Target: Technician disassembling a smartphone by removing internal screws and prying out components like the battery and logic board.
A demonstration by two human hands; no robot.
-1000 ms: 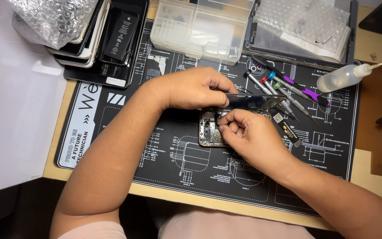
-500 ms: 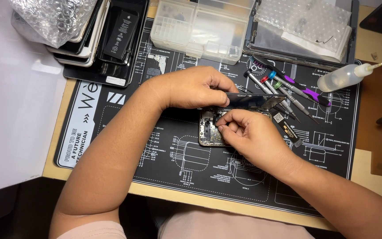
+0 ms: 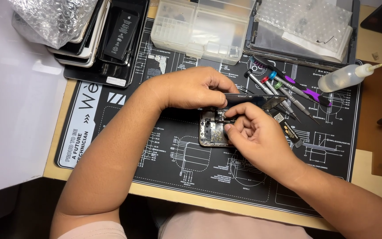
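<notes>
Two bare hands meet over an opened phone (image 3: 213, 131) lying near the middle of a black repair mat (image 3: 111, 146) in the head view. The left hand (image 3: 195, 88) comes in from the lower left, forearm angled up across the mat, wrist bent, fingers curled down and closed on the phone's upper edge and the dark screen panel (image 3: 257, 101) lifted beside it. The right hand (image 3: 255, 132) enters from the lower right, its fingers pinched together over the phone's exposed insides; whether they hold a small part or tool cannot be told. Just beyond the hands lie several screwdrivers (image 3: 284, 86) with coloured collars. A clear plastic parts box (image 3: 200, 26) sits at the mat's far edge, a squeeze bottle (image 3: 343, 77) to the right.
</notes>
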